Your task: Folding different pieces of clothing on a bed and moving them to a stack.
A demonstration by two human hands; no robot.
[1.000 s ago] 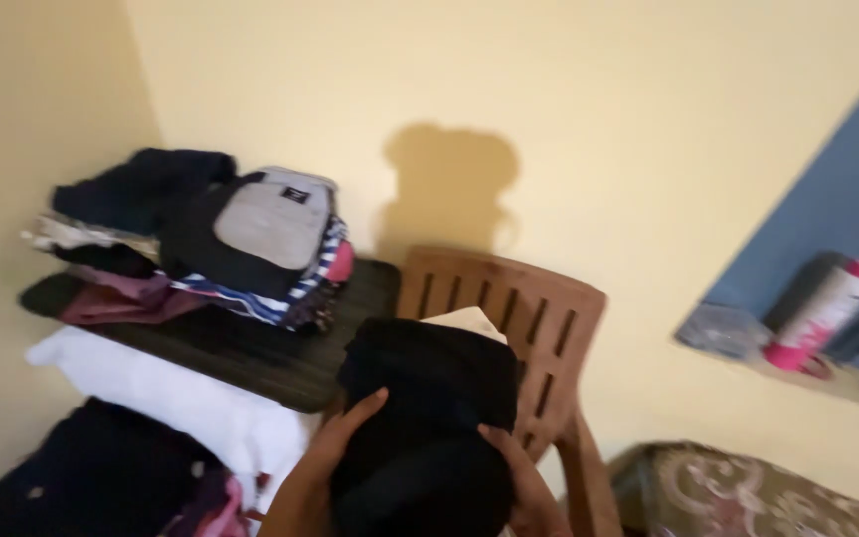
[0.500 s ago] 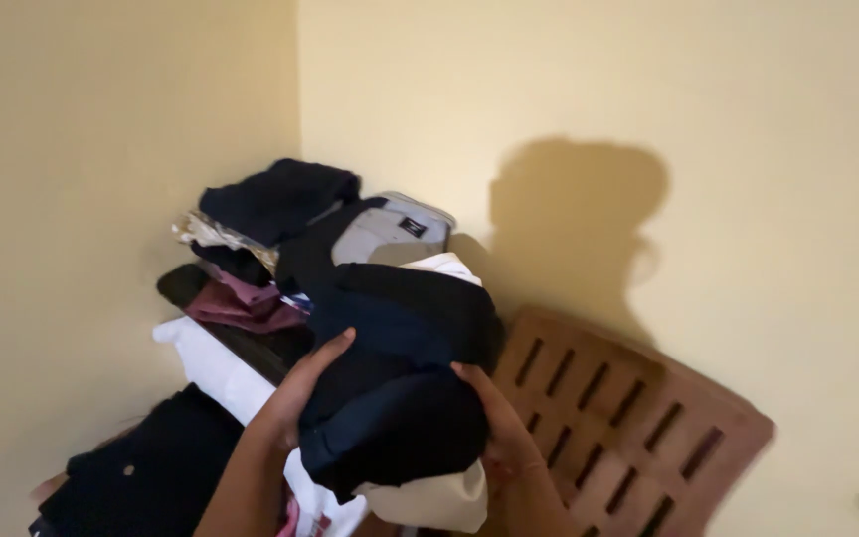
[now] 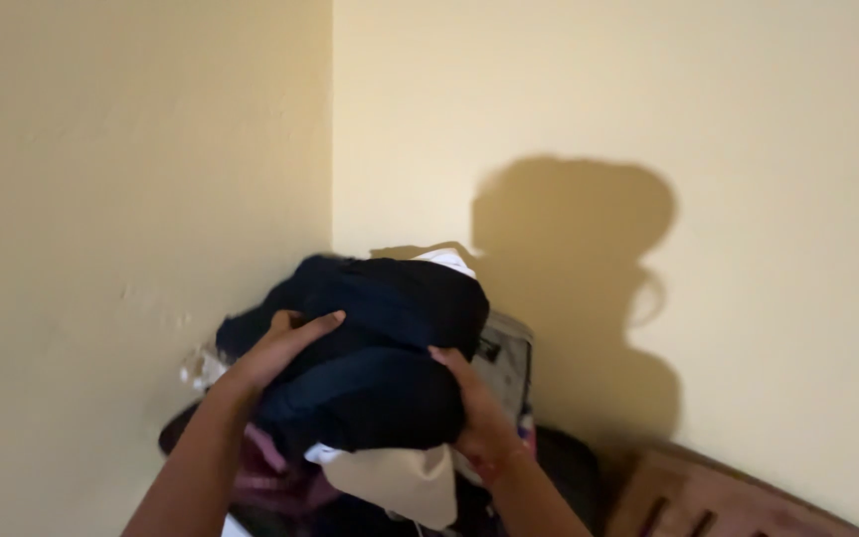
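Note:
Both my hands grip a stack of folded clothes (image 3: 375,368), mostly dark navy and black with a white piece at the bottom. My left hand (image 3: 280,348) clasps its left side, and my right hand (image 3: 469,398) holds its right side. The stack is raised over the pile of clothes (image 3: 270,467) in the room's corner and hides most of it. A grey and black bag (image 3: 504,363) peeks out behind the stack on the right.
Two cream walls meet in a corner (image 3: 331,129) just behind the pile. The top of a brown slatted wooden chair (image 3: 708,497) shows at the lower right. A dark shelf edge (image 3: 176,438) lies under the pile.
My hands have carried the stack up and forward over the corner pile, which it now covers. The view has shifted left, and the chair has dropped to the frame's lower right.

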